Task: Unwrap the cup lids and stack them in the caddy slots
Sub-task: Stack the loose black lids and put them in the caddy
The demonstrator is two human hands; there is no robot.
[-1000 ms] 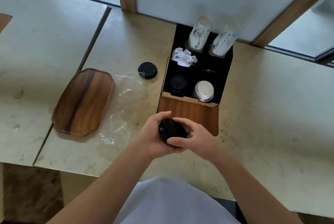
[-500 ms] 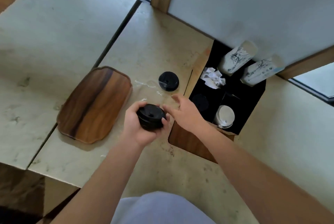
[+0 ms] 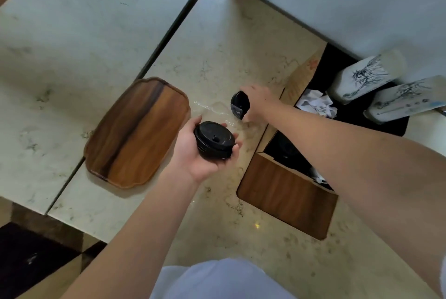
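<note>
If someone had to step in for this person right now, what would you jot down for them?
Left hand cradles a stack of black lids, unwrapped.
Right hand grips a second black lid stack, tilted on the counter beside the caddy.
Clear wrap lies on the counter between the wooden tray and the caddy.
Done: some lids seem to sit in a caddy slot already.
Left: slot both held stacks; the right one may still need unwrapping.

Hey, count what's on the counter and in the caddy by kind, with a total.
Black lid stacks: 2, one in the left hand at, one gripped by the right hand at
Wooden trays: 1
Printed cup stacks: 2
Crumpled papers: 1
Caddies: 1
Total: 7
</note>
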